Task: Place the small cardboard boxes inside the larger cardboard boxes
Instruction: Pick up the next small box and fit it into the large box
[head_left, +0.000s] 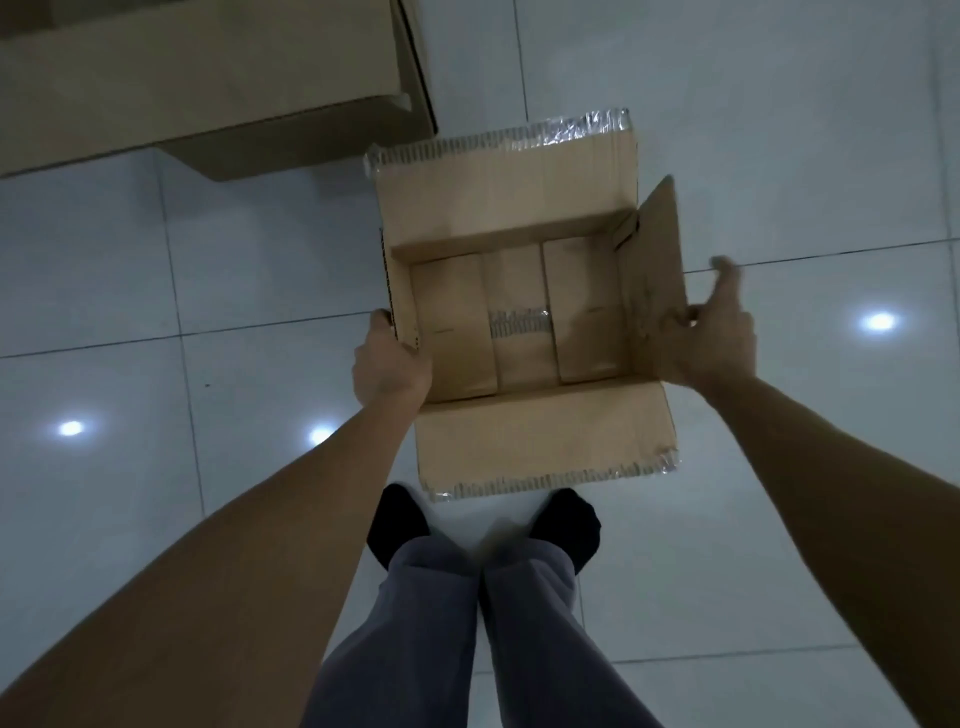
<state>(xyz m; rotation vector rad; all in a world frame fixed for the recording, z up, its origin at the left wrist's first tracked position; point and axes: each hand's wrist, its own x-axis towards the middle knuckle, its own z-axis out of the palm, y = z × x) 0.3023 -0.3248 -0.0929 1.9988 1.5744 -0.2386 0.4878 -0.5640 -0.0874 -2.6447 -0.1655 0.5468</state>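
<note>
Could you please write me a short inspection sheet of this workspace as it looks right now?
Surface: glossy pale tiled floor with lamp reflections.
Job's things: open small cardboard box, flaps out, held above the floor, nothing inside; larger cardboard box at upper left, on the floor.
Clutter: nothing seen.
Hands: left hand grips the box's left wall; right hand holds its right flap.
Cables: nothing seen.
Surroundings: person's grey trousers and black socks below the box.
</note>
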